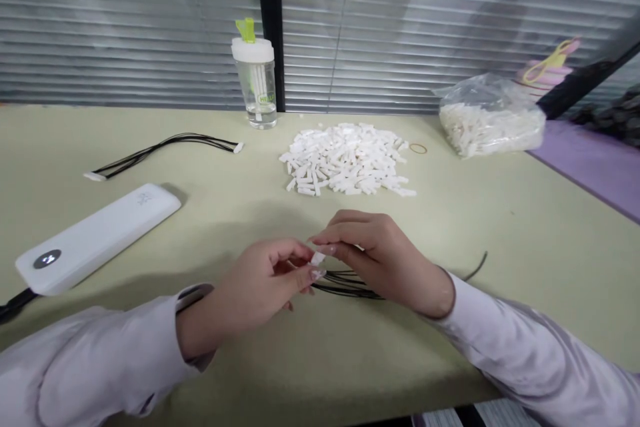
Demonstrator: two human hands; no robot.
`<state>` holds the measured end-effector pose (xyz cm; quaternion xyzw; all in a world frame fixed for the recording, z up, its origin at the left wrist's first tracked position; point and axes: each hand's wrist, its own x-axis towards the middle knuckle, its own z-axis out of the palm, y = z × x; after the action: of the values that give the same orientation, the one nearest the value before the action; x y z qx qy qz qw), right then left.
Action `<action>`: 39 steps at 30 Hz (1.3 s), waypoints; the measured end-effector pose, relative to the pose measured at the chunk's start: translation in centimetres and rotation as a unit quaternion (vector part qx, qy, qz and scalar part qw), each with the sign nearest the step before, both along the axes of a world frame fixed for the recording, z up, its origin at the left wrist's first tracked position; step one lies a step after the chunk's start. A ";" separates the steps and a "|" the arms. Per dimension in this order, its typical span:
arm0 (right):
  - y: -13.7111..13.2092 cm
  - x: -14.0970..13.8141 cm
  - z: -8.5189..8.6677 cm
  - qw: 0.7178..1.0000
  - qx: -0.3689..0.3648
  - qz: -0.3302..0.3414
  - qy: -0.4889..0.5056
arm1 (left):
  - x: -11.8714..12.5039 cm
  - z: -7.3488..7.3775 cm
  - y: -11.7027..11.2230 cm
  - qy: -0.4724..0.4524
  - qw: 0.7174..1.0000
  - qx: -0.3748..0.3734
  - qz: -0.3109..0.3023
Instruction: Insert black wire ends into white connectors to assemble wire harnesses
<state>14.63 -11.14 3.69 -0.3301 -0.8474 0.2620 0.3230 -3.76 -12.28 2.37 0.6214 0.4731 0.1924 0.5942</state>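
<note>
My left hand (pixel 273 277) pinches a small white connector housing (pixel 318 258) between thumb and fingers. From the right, my right hand (pixel 377 253) meets it with thumb and forefinger closed close to the housing; whether a wire end lies between those fingertips is too small to tell. A bundle of thin black wires (pixel 345 285) lies below the hands, running from the left fingertips under my right hand. One wire end (pixel 477 267) sticks out beyond my right wrist. Behind the hands is a loose pile of white connector housings (pixel 350 157).
A finished-looking black cable (pixel 170 141) with white end connectors lies back left, above a white power bank (pixel 100 237). A straw bottle (pixel 256 83) stands by the blinds. At right are a rubber band (pixel 418 148), a clear bag (pixel 493 120) of white parts and a purple mat (pixel 590 160).
</note>
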 end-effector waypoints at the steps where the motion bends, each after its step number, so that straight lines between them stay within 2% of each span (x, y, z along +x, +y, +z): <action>1: 0.0 0.0 0.0 1.000 0.001 0.001 0.000 | 0.0 0.0 0.0 0.002 1.000 0.000 0.000; 8: -0.5 -0.2 0.1 1.000 0.026 0.001 -0.007 | 0.2 -0.1 0.1 0.003 1.000 0.000 0.006; 17: -0.8 -0.4 0.3 0.999 0.007 0.024 -0.030 | 0.1 -0.3 -0.2 -0.011 1.000 0.016 0.010; 19: -0.9 -0.3 0.4 0.999 -0.021 0.019 -0.015 | 0.0 -0.5 -0.2 -0.011 1.000 0.025 0.005; 23: -0.6 0.3 1.0 0.994 -0.099 -0.048 0.008 | -0.3 -0.9 -0.4 -0.021 0.999 0.031 0.005; 25: -0.5 0.7 1.4 0.994 -0.096 -0.021 -0.042 | -0.5 -1.0 -0.4 -0.023 0.998 0.049 0.005; 29: -0.8 0.9 1.9 0.984 -0.085 0.073 -0.135 | -0.8 -0.9 -0.4 -0.019 0.990 0.142 -0.010; 33: -1.2 0.7 1.9 0.985 -0.080 0.091 -0.125 | -0.8 -0.8 -0.4 -0.047 0.980 0.191 -0.016; 39: -1.6 0.8 1.8 0.983 -0.066 0.078 -0.153 | -0.9 -1.1 -0.6 -0.008 0.974 0.225 -0.033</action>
<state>15.41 -12.73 5.49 -0.3199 -0.8907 0.2880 0.1461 -4.65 -12.86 1.24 0.7528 0.3918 0.2789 0.4494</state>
